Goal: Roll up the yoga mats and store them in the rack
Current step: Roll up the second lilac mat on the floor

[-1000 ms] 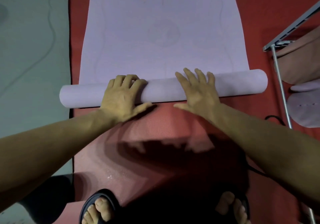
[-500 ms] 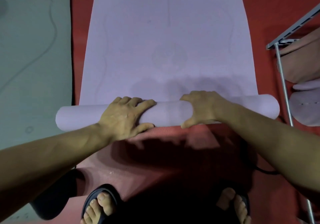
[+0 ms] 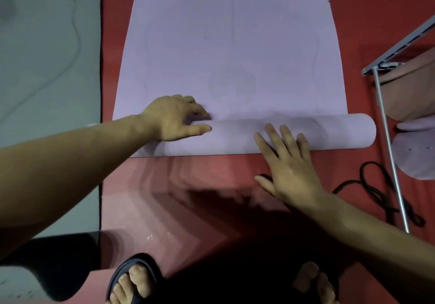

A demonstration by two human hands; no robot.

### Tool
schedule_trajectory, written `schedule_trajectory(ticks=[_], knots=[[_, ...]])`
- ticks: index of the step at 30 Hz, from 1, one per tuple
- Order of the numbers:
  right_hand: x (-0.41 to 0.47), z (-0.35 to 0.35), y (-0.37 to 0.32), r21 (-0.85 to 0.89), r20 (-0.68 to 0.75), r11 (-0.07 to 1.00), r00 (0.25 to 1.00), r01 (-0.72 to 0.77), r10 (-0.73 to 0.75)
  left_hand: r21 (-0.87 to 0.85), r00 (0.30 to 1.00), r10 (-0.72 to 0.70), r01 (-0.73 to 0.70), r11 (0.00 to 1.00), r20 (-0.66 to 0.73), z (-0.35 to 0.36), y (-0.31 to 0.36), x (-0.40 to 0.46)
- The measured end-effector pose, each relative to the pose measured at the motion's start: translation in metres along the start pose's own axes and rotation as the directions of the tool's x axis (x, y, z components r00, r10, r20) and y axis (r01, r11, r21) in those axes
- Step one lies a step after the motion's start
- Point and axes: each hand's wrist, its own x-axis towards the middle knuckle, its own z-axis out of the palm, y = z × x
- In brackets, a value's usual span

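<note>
A black cord [image 3: 379, 193] lies on perhaps red flooring [image 3: 376, 9].

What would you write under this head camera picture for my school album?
Two hands, left hand gripping and right hand flat, roll a lilac yoga mat on a red mat beside a metal rack.

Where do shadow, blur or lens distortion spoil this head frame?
Head view: a heavy dark shadow falls over the red floor mat near the sandalled feet; the straight edges of the flat lilac yoga mat bow outward, a wide-angle effect; the left hand has softly smeared fingers; the right hand reads sharper.
</note>
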Motion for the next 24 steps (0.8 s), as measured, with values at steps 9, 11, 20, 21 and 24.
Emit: schedule_trajectory(ticks=[9,11,20,21,24], knots=[[0.106,-0.011,0.027,-0.106,0.140,0.993,0.987,-0.059,0.074,0.148,0.945,-0.075,0.128,0.981,-0.318,0.029,0.019,-0.008],[0.123,-0.020,0.031,-0.124,0.173,0.991,0.983,-0.043,0.065,0.249,0.971,-0.135,0.183,0.951,-0.198,0.020,0.018,0.004],[0.087,-0.045,0.004,-0.035,0.493,0.998,0.870,0.044,-0.021,0.190,0.992,-0.123,0.126,0.974,-0.028,0.024,0.032,-0.046],[0.076,-0.044,-0.001,-0.031,0.514,0.998,0.857,0.055,-0.031,0.191,0.993,-0.117,0.118,0.975,-0.012,0.030,0.036,-0.056],[0.053,-0.039,-0.007,-0.011,0.503,0.999,0.863,0.053,-0.040,0.187,0.992,-0.123,0.116,0.976,0.027,0.045,0.046,-0.075]])
